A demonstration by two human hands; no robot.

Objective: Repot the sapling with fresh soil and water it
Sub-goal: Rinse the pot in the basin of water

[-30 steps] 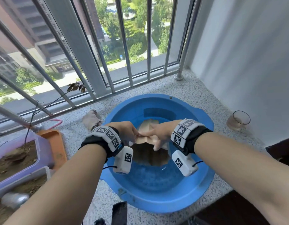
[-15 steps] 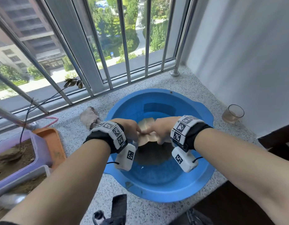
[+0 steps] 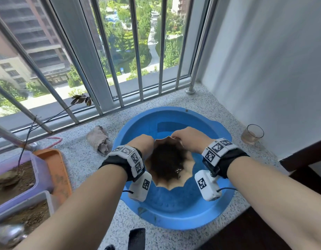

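A tan flower pot (image 3: 187, 165) with a scalloped rim and a dark inside stands upright in the blue basin (image 3: 174, 219), which holds water. My left hand (image 3: 143, 143) grips the pot's left side, its fingers hidden behind the rim. My right hand (image 3: 189, 138) pinches the rim at the far right. The sapling (image 3: 53, 116), a thin bare stem with a few dark leaves at its tip, leans out of the soil in a purple box (image 3: 39, 170) at the left.
An orange tray (image 3: 56, 170) lies beside the purple box, and a grey box of soil (image 3: 26, 213) with a metal scoop (image 3: 9, 233) sits nearer. A crumpled cloth (image 3: 100, 139) lies left of the basin, a glass (image 3: 252, 134) by the right wall. Window bars (image 3: 136, 51) run along the back.
Both hands have turned the pot from tilted, with its pale outside showing, to upright with its dark opening facing up. The camera has moved a little closer.
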